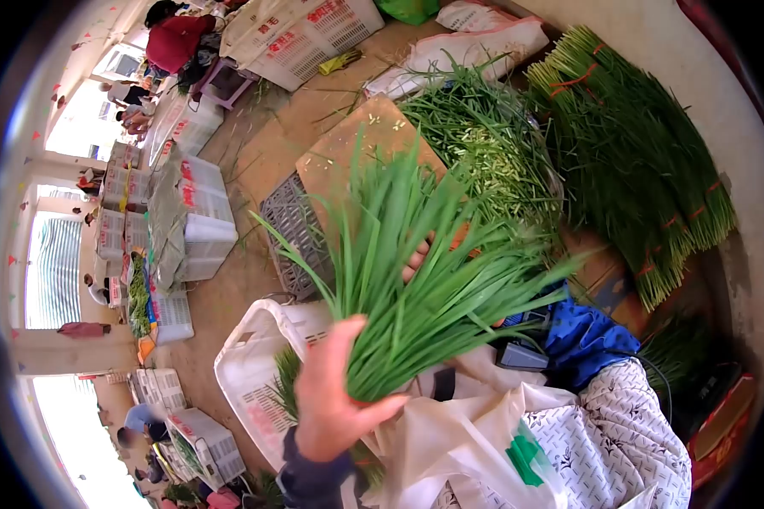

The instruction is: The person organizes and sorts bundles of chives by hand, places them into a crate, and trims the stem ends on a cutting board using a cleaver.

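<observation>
The left hand (pixel 327 409) is spread open against the leaves' (pixel 471 301) near end, apparently steadying them; the right hand (pixel 416 261), mostly hidden, appears closed around them for support. Beyond both lie a board (pixel 335 164) and trimmings (pixel 492 170), with bundles (pixel 637 161), evidently banded against scattering, farther right.

Leaf bunch (pixel 407 297): bright green.
Tied bundles (pixel 628 161): dark green, pale green stem ends (pixel 659 288), orange-red bands (pixel 574 82).
Trimmings (pixel 501 161): green mixed with pale yellow-green.
Board (pixel 331 157): tan-brown.
Slatted crate (pixel 286 227): grey.
Near basket (pixel 244 373): white, red marking.
Plastic sheet (pixel 458 433): translucent whitish, one solid green patch (pixel 525 458).
Patterned cloth (pixel 641 424): white ground, dark dashes and leafy motifs.
Crumpled cloth (pixel 581 339): vivid blue.
</observation>
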Action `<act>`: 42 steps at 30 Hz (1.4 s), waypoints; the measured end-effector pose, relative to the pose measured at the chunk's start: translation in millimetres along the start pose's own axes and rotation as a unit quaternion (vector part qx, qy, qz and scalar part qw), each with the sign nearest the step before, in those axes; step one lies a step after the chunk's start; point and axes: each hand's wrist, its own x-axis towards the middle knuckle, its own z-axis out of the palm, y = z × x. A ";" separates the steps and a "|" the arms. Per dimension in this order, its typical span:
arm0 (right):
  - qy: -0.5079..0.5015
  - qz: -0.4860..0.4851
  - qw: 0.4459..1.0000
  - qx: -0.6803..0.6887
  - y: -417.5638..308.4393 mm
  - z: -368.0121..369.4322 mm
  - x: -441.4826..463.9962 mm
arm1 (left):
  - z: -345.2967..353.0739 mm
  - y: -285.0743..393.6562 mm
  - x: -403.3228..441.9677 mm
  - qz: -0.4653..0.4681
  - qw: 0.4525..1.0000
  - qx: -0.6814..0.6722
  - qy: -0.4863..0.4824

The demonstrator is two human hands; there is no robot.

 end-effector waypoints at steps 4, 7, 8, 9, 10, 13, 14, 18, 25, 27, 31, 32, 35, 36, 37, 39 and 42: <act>-0.037 0.013 0.998 0.058 -9.7 -3.9 -15.0 | -15.4 -40.9 -9.6 -0.094 0.993 0.022 0.069; 0.015 0.162 0.986 0.039 -45.3 29.6 -10.5 | 15.3 -78.1 -24.8 -0.124 0.984 -0.046 -0.121; -0.070 0.139 0.987 -0.027 -41.7 24.0 -8.5 | 26.7 -61.2 -20.2 -0.120 0.984 -0.003 -0.131; -0.083 0.153 0.985 0.010 -42.3 21.8 -7.8 | 39.5 -58.5 -22.8 -0.108 0.991 0.022 -0.079; -0.094 0.168 0.980 0.049 -43.1 29.6 -3.2 | 38.3 -57.9 -23.6 -0.099 0.993 0.004 -0.061; -0.106 0.150 0.983 0.006 -41.3 44.5 17.2 | 24.1 -40.7 -20.6 -0.114 0.993 -0.012 0.010; -0.108 0.145 0.984 -0.005 -47.3 47.0 19.0 | 21.0 -37.0 -19.8 -0.088 0.994 0.054 0.025; -0.094 0.066 0.977 -0.182 -103.8 28.8 11.7 | 32.6 -40.7 -24.4 -0.042 0.974 0.220 -0.042; -0.097 -0.120 0.288 -0.945 -210.2 -8.4 -55.9 | 48.4 -39.4 -23.0 -0.035 0.975 0.209 -0.071; 0.156 0.053 0.352 -0.921 -211.8 31.6 -69.9 | 50.5 -38.9 -25.6 -0.024 0.973 0.219 -0.074; 0.208 -0.210 0.533 -0.792 -208.6 52.0 -83.3 | 59.1 -37.8 -29.6 -0.009 0.966 0.254 -0.057; 0.203 -0.221 0.567 -0.767 -208.4 56.3 -85.7 | 61.4 -38.9 -31.2 -0.001 0.963 0.263 -0.052; 0.125 -0.297 0.559 -0.764 -182.5 78.1 -82.7 | 67.3 -43.8 -32.2 0.022 0.958 0.285 -0.032; 0.117 -0.292 0.555 -0.770 -171.8 87.6 -82.6 | 68.8 -44.8 -32.0 0.031 0.957 0.286 -0.023; 0.093 -0.276 0.543 -0.788 -161.8 96.1 -81.4 | 68.5 -45.3 -31.8 0.037 0.956 0.290 -0.012; -0.008 -0.172 0.508 -0.844 -149.2 108.2 -78.4 | 68.1 -42.1 -31.6 0.017 0.958 0.284 -0.024; -0.167 -0.166 0.444 -0.864 -116.3 123.0 -62.1 | 57.6 -31.2 -29.5 0.013 0.966 0.254 -0.045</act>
